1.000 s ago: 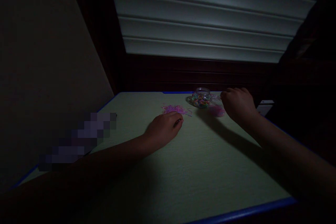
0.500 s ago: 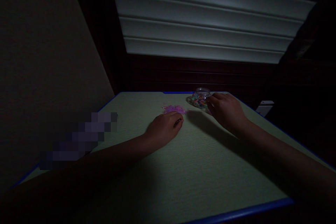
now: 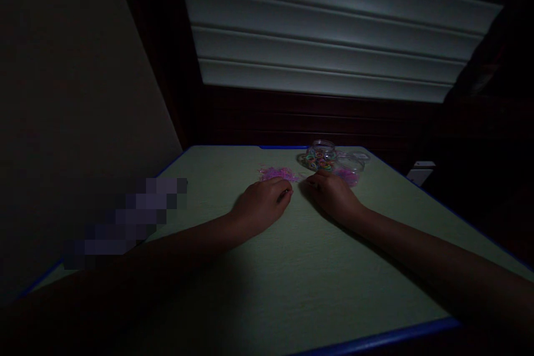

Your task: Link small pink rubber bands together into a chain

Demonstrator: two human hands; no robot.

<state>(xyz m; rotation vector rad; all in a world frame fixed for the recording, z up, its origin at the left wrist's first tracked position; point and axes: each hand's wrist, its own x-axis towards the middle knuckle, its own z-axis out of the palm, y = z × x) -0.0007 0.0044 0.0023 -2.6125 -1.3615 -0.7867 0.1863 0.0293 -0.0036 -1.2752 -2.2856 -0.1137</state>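
Observation:
A loose pile of small pink and purple bands (image 3: 276, 173) lies on the green table (image 3: 287, 283). Just in front of it my left hand (image 3: 263, 204) rests with curled fingers; what they hold, if anything, is hidden. To the right of the pile my right hand (image 3: 331, 192) is low over the table, fingers pinched together, their tips too dark to show any content. Behind it stands a clear jar of multicoloured rings (image 3: 320, 157), which look like hair ties. A second clear jar (image 3: 352, 166) with pink contents sits beside it, partly covered by my right hand.
A clear round lid (image 3: 361, 157) appears behind the second jar. Blue edging (image 3: 375, 339) runs around the table. A blurred-out object (image 3: 133, 217) lies along the left side. A white box-like object (image 3: 421, 171) is beyond the right edge. A slatted panel (image 3: 334, 33) rises behind.
My right hand has moved left and nearer to me, from in front of the jars toward the pink pile, uncovering the second jar. My left hand has stayed nearly still.

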